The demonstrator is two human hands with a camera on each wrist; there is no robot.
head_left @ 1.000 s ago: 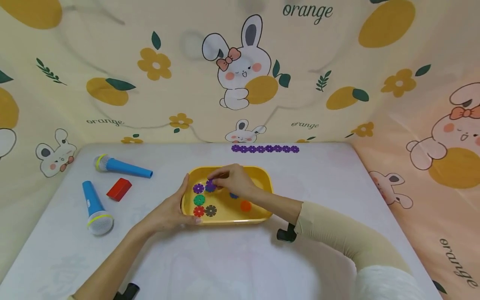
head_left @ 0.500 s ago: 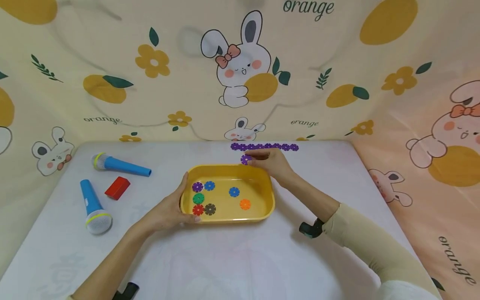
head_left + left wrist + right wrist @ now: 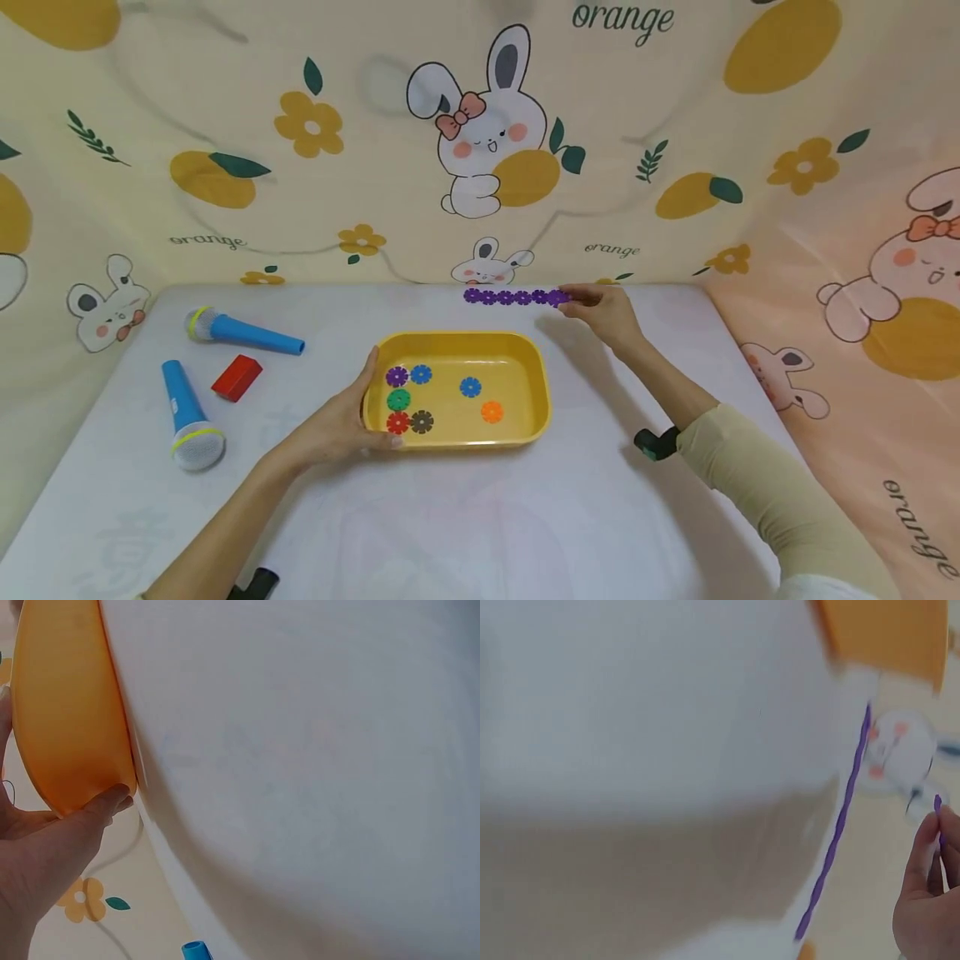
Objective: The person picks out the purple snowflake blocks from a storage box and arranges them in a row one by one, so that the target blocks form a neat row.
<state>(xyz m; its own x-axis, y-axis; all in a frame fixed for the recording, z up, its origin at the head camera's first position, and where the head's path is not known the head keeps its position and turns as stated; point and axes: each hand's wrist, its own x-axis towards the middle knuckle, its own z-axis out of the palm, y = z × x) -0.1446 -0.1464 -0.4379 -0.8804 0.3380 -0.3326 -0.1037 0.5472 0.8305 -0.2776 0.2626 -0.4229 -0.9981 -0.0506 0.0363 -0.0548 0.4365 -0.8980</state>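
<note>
My left hand (image 3: 337,425) grips the left end of a yellow tray (image 3: 457,335), its thumb at the front corner. Lying in the tray are notched plastic discs: purple (image 3: 397,377), green (image 3: 398,400), red (image 3: 398,422), dark grey (image 3: 422,422), orange (image 3: 491,412) and two blue ones. Behind the tray runs a straight row of purple discs (image 3: 506,297), edge to edge. Over its right part, my right hand (image 3: 609,318) pinches a purple notched disc (image 3: 938,801) between thumb and fingers, apart from the row in the right wrist view. That hand hides the row's right end in the head view.
Two blue toy microphones (image 3: 258,337) (image 3: 183,396) lie at the left of the white table (image 3: 480,525). Between them and the tray sits a red block (image 3: 237,378). A patterned cloth (image 3: 360,183) stands behind the table and along its sides.
My right hand has lifted a purple disc from the tray's left side and carried it back and rightward over the purple row. The left hand keeps its grip on the tray.
</note>
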